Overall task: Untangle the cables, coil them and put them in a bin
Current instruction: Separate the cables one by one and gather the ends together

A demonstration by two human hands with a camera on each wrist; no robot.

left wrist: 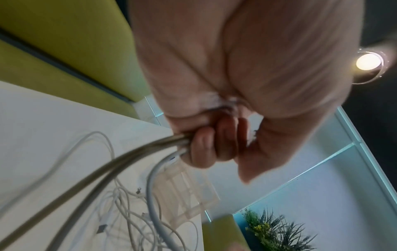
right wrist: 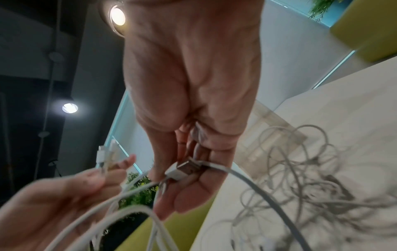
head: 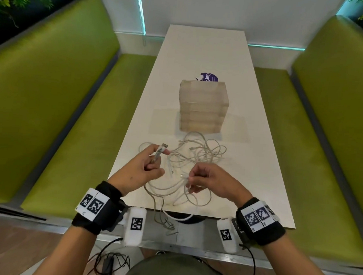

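A tangle of white cables (head: 196,155) lies on the near end of the white table (head: 202,53), with some strands hanging over the front edge. My left hand (head: 141,169) grips cable ends, their plugs (head: 161,150) sticking up from the fist; the left wrist view shows its fingers (left wrist: 214,146) curled round several strands. My right hand (head: 207,179) pinches a USB plug (right wrist: 184,169) and its cable. A clear plastic bin (head: 203,105) stands just beyond the tangle.
Green bench seats (head: 61,108) run along both sides of the table. A purple round sticker (head: 209,77) lies behind the bin. Dark wires (head: 109,260) trail on the floor below my wrists.
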